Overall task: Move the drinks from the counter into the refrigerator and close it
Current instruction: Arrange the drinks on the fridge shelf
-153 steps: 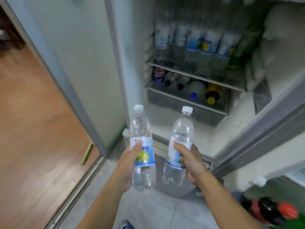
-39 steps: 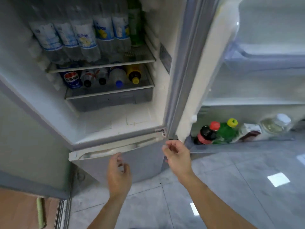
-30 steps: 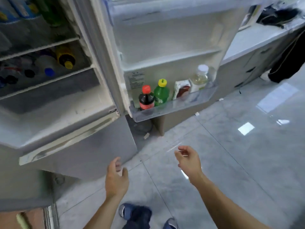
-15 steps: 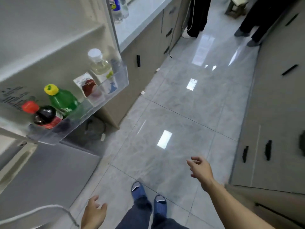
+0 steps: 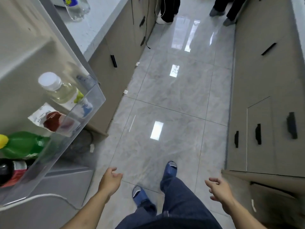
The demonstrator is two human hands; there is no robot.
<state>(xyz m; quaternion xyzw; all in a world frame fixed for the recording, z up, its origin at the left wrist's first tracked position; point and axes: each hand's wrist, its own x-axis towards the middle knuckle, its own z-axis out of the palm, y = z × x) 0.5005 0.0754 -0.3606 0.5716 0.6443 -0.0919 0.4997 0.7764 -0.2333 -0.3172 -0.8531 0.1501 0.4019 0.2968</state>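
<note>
While both grips hang released, left hand [image 5: 110,180] and right hand [image 5: 218,190] carry nothing. Refrigerator door [image 5: 24,52] stands open, unclosed. Farther off, clear drink bottles [image 5: 75,7] wait on the counter [image 5: 92,28]; task looks partway done.

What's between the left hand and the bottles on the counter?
Head view: grey floor tile, beige cabinet fronts, then counter edge. Left hand empty; counter bottles ahead.
</note>
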